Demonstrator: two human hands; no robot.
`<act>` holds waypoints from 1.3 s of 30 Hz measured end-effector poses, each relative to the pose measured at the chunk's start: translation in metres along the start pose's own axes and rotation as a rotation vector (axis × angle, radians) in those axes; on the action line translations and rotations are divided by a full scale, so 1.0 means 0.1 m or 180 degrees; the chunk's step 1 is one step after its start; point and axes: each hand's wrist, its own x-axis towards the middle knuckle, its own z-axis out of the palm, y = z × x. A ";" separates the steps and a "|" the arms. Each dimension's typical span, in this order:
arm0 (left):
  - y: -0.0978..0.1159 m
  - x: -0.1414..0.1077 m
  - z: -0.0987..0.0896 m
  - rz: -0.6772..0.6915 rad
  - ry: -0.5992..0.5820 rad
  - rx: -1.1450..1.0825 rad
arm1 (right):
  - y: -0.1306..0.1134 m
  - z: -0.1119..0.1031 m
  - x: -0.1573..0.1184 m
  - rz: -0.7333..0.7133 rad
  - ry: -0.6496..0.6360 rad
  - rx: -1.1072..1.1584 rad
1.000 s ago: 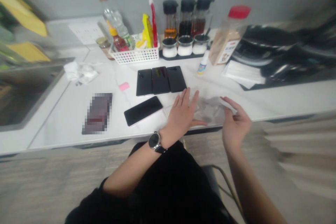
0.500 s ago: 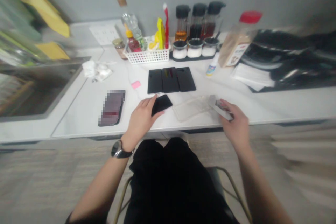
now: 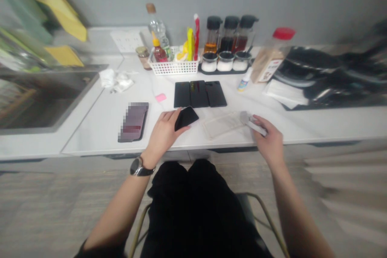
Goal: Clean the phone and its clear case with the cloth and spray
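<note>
My left hand point(image 3: 165, 129) is closed around the left side of a black phone point(image 3: 186, 118), thumb along its near edge. Closed on a pale grey bar-shaped object with a wider end point(image 3: 255, 124), my right hand point(image 3: 268, 137) is at the counter's front edge; blur hides its exact kind. Between the hands lies a clear phone case point(image 3: 222, 125), its right end close to the grey object. Three dark phones point(image 3: 198, 94) lie side by side just beyond the held phone. To the left is another phone point(image 3: 133, 123) with a pixelated screen.
A white basket point(image 3: 175, 67) of bottles and packets stands at the back, beside seasoning jars point(image 3: 225, 62) on a black tray. A small glue-like bottle point(image 3: 242, 83), a red-lidded jar point(image 3: 270, 58), a pink piece point(image 3: 160, 97), crumpled tissues point(image 3: 116, 80) and a sink point(image 3: 57, 109) surround the work area.
The view has tilted slightly, so the back items appear lower in the picture. Both hands keep their holds, with almost no movement over the counter.
</note>
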 end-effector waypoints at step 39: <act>0.78 0.15 0.07 -0.2916 -0.0750 -0.6589 | -1.13 0.69 0.35 -0.1635 -0.0347 0.0328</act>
